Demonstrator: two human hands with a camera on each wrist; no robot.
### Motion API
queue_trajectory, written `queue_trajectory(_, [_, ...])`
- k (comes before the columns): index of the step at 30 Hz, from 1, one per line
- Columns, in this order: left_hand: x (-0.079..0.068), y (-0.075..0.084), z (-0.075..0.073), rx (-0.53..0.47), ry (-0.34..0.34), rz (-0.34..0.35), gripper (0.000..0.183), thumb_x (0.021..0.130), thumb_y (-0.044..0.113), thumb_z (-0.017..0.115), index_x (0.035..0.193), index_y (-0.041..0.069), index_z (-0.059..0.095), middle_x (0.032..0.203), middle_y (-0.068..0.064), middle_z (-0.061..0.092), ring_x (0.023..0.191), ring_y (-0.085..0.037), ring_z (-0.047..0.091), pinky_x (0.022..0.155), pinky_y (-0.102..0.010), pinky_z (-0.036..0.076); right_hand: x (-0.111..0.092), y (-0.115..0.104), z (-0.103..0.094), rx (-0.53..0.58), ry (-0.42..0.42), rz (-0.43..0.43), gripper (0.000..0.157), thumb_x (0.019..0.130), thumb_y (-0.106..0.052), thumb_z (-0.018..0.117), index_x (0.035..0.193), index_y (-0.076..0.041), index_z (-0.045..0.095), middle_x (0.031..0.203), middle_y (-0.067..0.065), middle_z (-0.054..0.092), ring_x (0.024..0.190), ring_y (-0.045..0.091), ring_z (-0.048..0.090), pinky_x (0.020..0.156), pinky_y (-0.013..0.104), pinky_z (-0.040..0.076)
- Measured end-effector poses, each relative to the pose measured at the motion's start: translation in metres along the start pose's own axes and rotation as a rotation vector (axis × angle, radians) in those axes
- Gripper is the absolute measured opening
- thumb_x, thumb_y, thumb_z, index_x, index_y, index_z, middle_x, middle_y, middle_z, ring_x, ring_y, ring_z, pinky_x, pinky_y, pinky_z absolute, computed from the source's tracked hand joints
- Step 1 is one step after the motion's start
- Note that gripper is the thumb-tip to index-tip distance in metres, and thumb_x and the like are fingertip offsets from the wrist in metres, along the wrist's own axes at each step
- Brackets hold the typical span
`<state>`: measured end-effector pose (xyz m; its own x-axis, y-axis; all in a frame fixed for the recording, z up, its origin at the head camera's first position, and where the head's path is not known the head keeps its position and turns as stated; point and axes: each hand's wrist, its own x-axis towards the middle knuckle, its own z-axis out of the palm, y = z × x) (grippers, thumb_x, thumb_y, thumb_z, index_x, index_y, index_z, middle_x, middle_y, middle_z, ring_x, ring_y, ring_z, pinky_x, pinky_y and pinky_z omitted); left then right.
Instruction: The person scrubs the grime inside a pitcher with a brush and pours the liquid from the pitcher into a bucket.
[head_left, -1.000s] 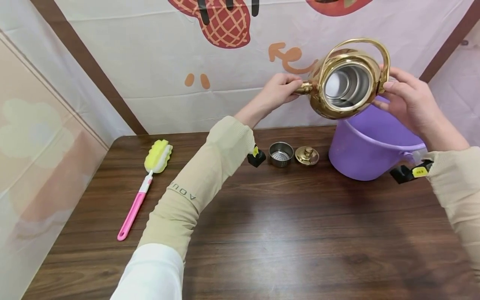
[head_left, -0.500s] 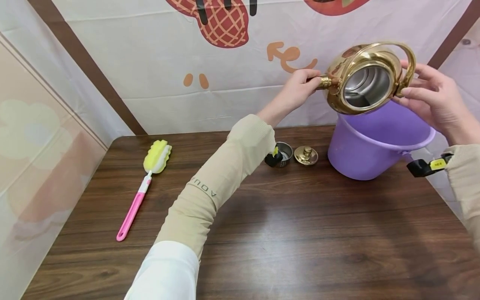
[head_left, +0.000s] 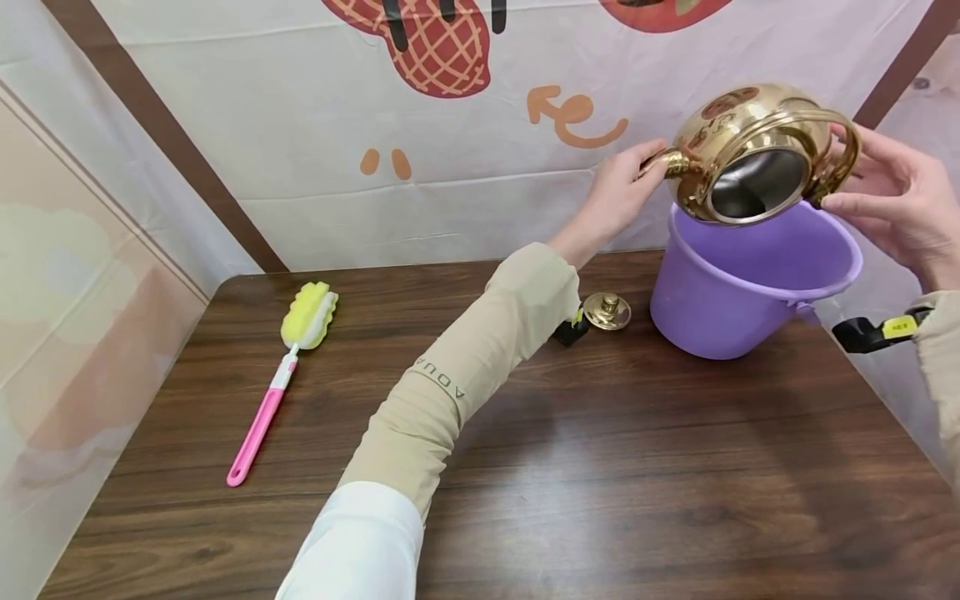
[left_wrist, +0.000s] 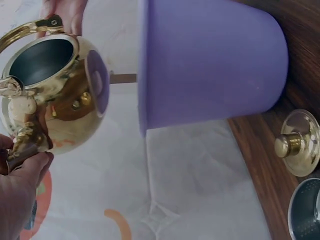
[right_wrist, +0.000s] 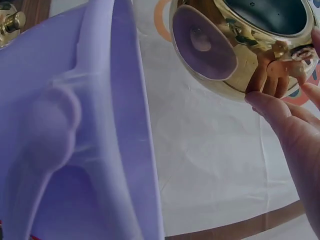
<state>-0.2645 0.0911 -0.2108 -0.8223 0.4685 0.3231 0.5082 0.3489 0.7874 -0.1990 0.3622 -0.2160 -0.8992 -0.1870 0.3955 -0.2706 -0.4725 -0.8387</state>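
A gold teapot (head_left: 708, 137) without its lid is held up between both hands, tipped so its round mouth faces forward and down. My left hand (head_left: 617, 190) pinches the short spout (left_wrist: 30, 142) on its left side. With thumb and fingers, my right hand (head_left: 903, 196) grips the opposite side near the base of the arched handle (head_left: 843, 133). In the head view the teapot overlaps the back rim of a purple bucket (head_left: 720, 300); the left wrist view shows it above the bucket's opening. Its steel inside is dark.
The gold lid (head_left: 609, 312) lies left of the bucket. Beside it sits a metal strainer basket (left_wrist: 304, 215), hidden behind the left wrist in the head view. A pink-handled sponge brush (head_left: 281, 383) lies at the table's left. A printed cloth (head_left: 300, 125) hangs behind.
Both hands have carried the teapot right, over the bucket, and tipped its mouth further down. The left wrist now covers the strainer basket in the head view.
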Motion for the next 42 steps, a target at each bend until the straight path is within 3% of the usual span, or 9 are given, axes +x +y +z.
queue_trajectory(6, [-0.001,-0.004,0.005,0.063,0.006,0.061,0.041,0.097,0.016,0.042,0.136,0.003,0.039,0.136,-0.006,0.045,0.118,-0.004,0.045,0.089,-0.004,0.029,-0.006,0.002,-0.004,-0.033,-0.031,0.012,0.071,0.073,0.037,0.035,0.137,0.007,0.032,0.125,0.022,0.051,0.11,0.028,0.055,0.081,0.033,0.048])
queue_trajectory(16, [-0.004,-0.004,0.011,0.13,0.015,0.144,0.042,0.097,0.018,0.042,0.137,0.006,0.039,0.138,-0.004,0.042,0.12,-0.002,0.041,0.091,-0.002,0.024,-0.011,0.004,-0.009,-0.047,-0.032,-0.017,0.074,0.068,0.041,0.036,0.135,0.009,0.035,0.124,0.021,0.053,0.108,0.026,0.057,0.078,0.032,0.049])
queue_trajectory(23, [-0.005,0.0,0.012,0.177,-0.003,0.175,0.044,0.098,0.02,0.04,0.14,0.01,0.035,0.142,-0.002,0.037,0.123,-0.002,0.038,0.093,-0.002,0.022,-0.013,0.009,-0.008,-0.066,-0.084,-0.064,0.086,0.061,0.046,0.031,0.139,0.009,0.024,0.138,0.02,0.036,0.114,0.026,0.051,0.077,0.033,0.049])
queue_trajectory(28, [-0.007,0.0,0.015,0.288,0.011,0.261,0.043,0.098,0.019,0.039,0.139,0.007,0.035,0.141,-0.004,0.038,0.123,-0.005,0.04,0.094,-0.002,0.02,-0.015,0.013,-0.01,-0.044,-0.105,-0.069,0.093,0.058,0.048,0.029,0.141,0.007,0.02,0.14,0.022,0.03,0.112,0.028,0.05,0.075,0.036,0.05])
queue_trajectory(33, [-0.008,-0.003,0.02,0.285,0.02,0.358,0.042,0.097,0.013,0.04,0.137,0.0,0.036,0.139,-0.011,0.039,0.128,-0.012,0.035,0.099,-0.005,0.015,-0.017,0.017,-0.014,0.031,-0.119,-0.064,0.095,0.058,0.048,0.032,0.142,0.005,0.017,0.143,0.02,0.025,0.114,0.029,0.049,0.075,0.039,0.049])
queue_trajectory(37, [-0.009,-0.002,0.023,0.287,0.006,0.385,0.043,0.097,0.012,0.04,0.137,-0.001,0.034,0.141,-0.011,0.037,0.13,-0.012,0.032,0.1,-0.006,0.012,-0.019,0.021,-0.014,0.003,-0.104,-0.093,0.097,0.057,0.049,0.033,0.142,0.004,0.019,0.146,0.017,0.022,0.112,0.028,0.049,0.072,0.039,0.05])
queue_trajectory(42, [-0.009,-0.003,0.025,0.327,0.037,0.466,0.042,0.096,0.009,0.041,0.135,-0.005,0.036,0.139,-0.014,0.038,0.13,-0.015,0.033,0.101,-0.007,0.012,-0.021,0.026,-0.008,-0.153,0.002,-0.159,0.099,0.053,0.051,0.032,0.139,0.004,0.028,0.141,0.018,0.032,0.108,0.023,0.05,0.072,0.032,0.049])
